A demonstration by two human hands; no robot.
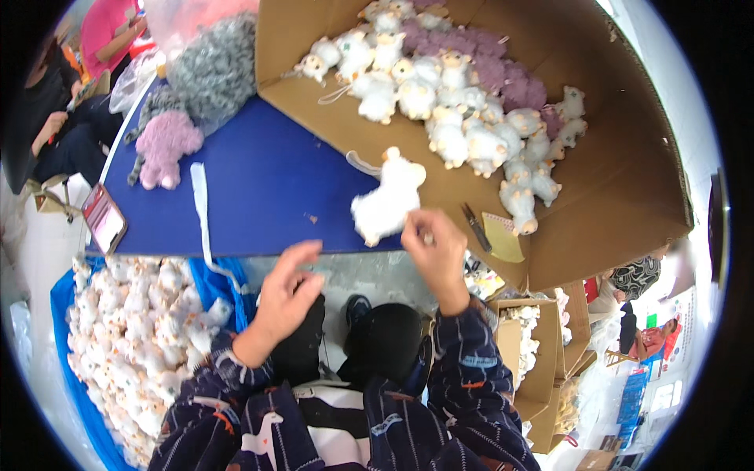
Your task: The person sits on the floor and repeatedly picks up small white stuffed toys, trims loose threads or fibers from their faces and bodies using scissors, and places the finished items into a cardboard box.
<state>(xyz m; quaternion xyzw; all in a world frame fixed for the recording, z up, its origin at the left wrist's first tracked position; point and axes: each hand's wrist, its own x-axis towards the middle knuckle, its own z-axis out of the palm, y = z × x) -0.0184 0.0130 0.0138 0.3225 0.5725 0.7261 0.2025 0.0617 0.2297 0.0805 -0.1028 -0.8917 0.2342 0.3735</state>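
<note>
A white plush animal toy (389, 196) with small orange-tan tips and a pale loop is over the blue table's near edge, beside the cardboard box. My right hand (437, 250) is closed, thumb and fingertips pinched at the toy's lower right side. Its other fingers are curled in. To the left, my left hand (289, 292) is held in the air just off the table edge, fingers apart with nothing in them. Near my right hand, small dark-handled snips (476, 228) lie on the cardboard next to a yellowish paper piece (503, 238).
The big cardboard box (605, 204) holds many white and purple plush toys. A pink plush (167, 149), grey fluffy plush in a bag (216, 74), a pale strap (201, 208) and a phone (104, 220) lie on the blue table (267, 180). A blue sack (67, 334) of white plush stands at left. Other people sit nearby.
</note>
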